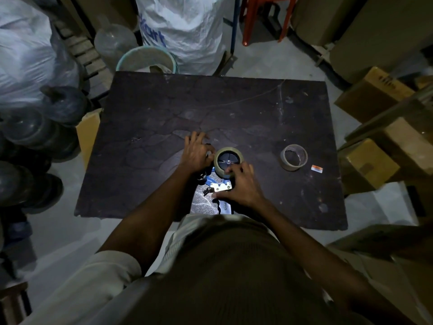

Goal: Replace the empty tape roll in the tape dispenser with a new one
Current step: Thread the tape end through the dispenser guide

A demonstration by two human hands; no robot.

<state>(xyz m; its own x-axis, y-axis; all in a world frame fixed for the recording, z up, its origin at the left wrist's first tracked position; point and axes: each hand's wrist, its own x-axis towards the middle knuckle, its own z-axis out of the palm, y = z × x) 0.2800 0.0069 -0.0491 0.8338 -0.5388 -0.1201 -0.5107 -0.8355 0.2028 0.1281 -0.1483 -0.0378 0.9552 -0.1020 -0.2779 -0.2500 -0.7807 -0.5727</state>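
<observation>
A blue tape dispenser (222, 184) with a metal plate lies flat on the dark table (145, 118), near its front edge. A full brown tape roll (229, 151) sits on the dispenser's black hub. My left hand (196, 154) rests against the roll's left side and the dispenser's front end, fingers curled. My right hand (239, 184) lies over the dispenser's body, its fingertips touching the roll's lower right rim. An empty cardboard tape core (294, 157) stands on the table to the right, apart from both hands.
A small orange and white label (316, 169) lies right of the core. Cardboard boxes (375, 160) crowd the right side. White sacks (185, 26), a bucket (146, 61) and dark round jars (30, 137) stand behind and left of the table.
</observation>
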